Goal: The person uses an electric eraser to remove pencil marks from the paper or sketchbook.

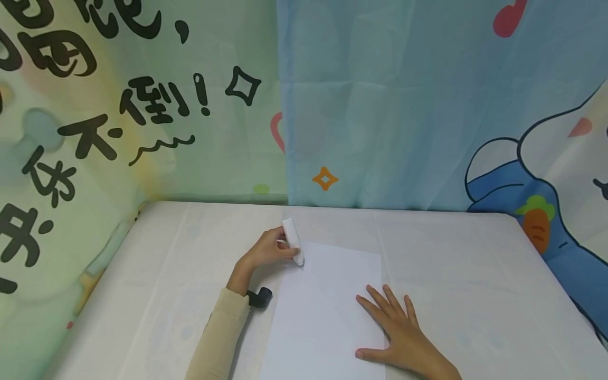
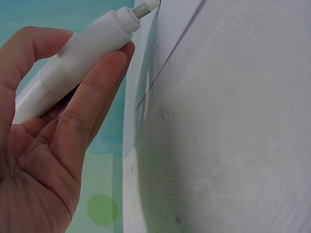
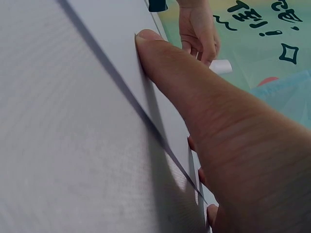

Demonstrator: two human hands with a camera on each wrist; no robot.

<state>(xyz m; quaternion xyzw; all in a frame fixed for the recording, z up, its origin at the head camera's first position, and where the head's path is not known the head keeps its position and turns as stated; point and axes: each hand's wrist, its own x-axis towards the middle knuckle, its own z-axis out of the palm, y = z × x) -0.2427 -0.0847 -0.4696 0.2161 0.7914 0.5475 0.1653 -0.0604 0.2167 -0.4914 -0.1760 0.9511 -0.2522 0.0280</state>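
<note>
A sheet of white paper (image 1: 332,301) lies on the white-covered table. My left hand (image 1: 272,247) grips a thick white electric eraser (image 1: 292,240) near the sheet's upper left corner, thumb on one side and fingers on the other. In the left wrist view the eraser's narrow grey collar and small white tip (image 2: 152,5) point at the paper; whether the tip touches is hard to tell. My right hand (image 1: 396,332) rests spread on the sheet's right edge, its thumb (image 3: 155,46) lying flat on the paper.
The table (image 1: 475,285) has a white cloth over it. Behind it hangs a blue curtain (image 1: 380,105), and to the left a green one (image 1: 214,169) with black characters. A black wrist device (image 1: 259,298) sits on my left wrist, close above the table.
</note>
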